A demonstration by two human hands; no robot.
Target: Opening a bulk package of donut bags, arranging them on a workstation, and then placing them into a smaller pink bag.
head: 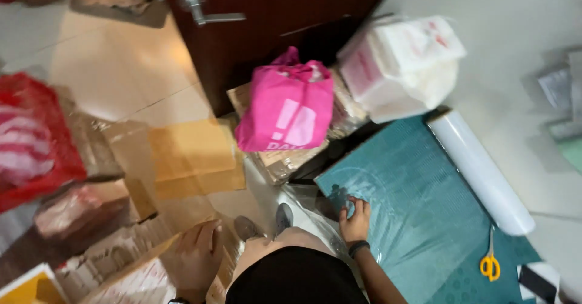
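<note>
Head view, looking down. Right hand [354, 219] at about 5 o'clock of frame centre, palm down, fingers spread slightly and pressed flat on the near-left corner of the large teal patterned sheet under clear film [412, 201]; nothing is clamped in it. A dark band sits on that wrist. The teal sheet runs from centre toward 4 o'clock and lies flat on the pale tabletop [515, 55].

Left hand [203, 252] at 7 o'clock, blurred, fingers loosely extended and resting against the top edge of the open brown cardboard box with printed flap [136, 273]. Whether it grips the edge or only touches it, cannot tell.

Along the sheet's far-right edge, touching it, lies a white roll of film [482, 170], pointing from 1 o'clock toward 4 o'clock. Yellow-handled scissors [490, 261] rest on the sheet just below the roll's lower end.

At 12 o'clock of the right hand: pink fabric tote bag [288, 107] on top of wrapped brown parcels [285, 158]. At 1 o'clock of the bag, just beside it, a white plastic bag with red print, stuffed full [403, 67]. Behind both, a dark brown door with a metal lever handle [203, 10].

At 9 o'clock: red-and-white plastic bag [30, 140]. Flattened brown cardboard [191, 155] lies on the tiled floor between it and the tote.
</note>
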